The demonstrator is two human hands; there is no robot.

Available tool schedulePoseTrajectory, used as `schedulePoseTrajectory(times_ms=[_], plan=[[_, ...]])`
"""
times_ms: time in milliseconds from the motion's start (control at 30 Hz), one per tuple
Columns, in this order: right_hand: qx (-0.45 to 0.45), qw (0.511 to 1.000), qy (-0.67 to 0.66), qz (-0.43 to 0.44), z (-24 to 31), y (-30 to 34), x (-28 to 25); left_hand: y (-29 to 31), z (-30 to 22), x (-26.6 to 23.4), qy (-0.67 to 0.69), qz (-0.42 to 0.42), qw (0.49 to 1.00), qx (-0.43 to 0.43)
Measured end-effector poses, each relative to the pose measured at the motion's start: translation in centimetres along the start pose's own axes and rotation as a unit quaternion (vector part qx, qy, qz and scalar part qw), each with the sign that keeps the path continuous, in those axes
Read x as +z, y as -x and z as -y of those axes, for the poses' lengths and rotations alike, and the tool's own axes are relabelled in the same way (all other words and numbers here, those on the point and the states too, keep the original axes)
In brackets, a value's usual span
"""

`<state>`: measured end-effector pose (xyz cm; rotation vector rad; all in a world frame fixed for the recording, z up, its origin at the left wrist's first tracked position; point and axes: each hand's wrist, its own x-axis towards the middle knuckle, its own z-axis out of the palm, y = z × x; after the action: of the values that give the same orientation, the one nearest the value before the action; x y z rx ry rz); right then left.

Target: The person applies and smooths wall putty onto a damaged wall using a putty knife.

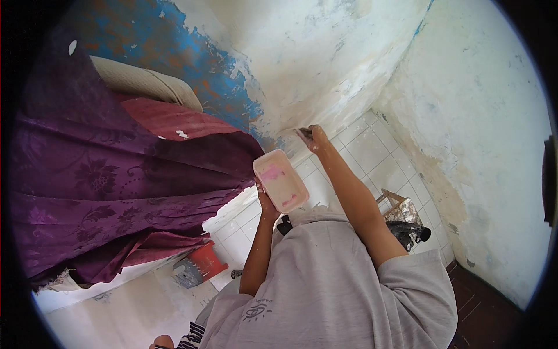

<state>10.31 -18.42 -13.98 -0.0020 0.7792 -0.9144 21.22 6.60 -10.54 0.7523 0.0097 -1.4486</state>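
Note:
My left hand (267, 203) is closed round the near left side of a shallow rectangular plastic tub (298, 189). Pale paste and pink smears show inside the tub, which is tilted in front of my chest. Farther out to the right, my right hand (314, 139) is raised at the low part of the wall (273, 75). Its fingers are closed on what looks like a small flat scraper (303, 135), dark and hard to make out, against or very near the wall surface. That wall is patched whitish, with old blue and brown paint showing at its left.
Purple patterned cloth (99, 180) drapes over something bulky on the left, beside a rolled beige pad (148, 81). A red container (208, 260) stands below it on white floor tiles (367, 148). A paint-spattered wooden stool (410, 212) with a black object (407, 232) stands right of me.

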Motion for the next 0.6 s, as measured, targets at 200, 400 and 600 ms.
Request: schedulePoseTrajectory(times_ms=[200, 400, 600], plan=[[-0.056, 0.994, 0.081, 0.038, 6.7, -4.1, -3.9, 0.3, -0.4, 0.9, -0.004, -0.014, 1.000, 0.006], [-0.180, 0.938, 0.276, 0.104, 5.6, -5.4, -9.9, 0.8, -0.5, 0.3, -0.049, -0.056, 0.997, 0.001], [-0.084, 0.954, 0.281, 0.067, -0.2, -1.7, -3.5, 0.9, -0.7, 1.0, -0.036, -0.038, 0.999, 0.001]])
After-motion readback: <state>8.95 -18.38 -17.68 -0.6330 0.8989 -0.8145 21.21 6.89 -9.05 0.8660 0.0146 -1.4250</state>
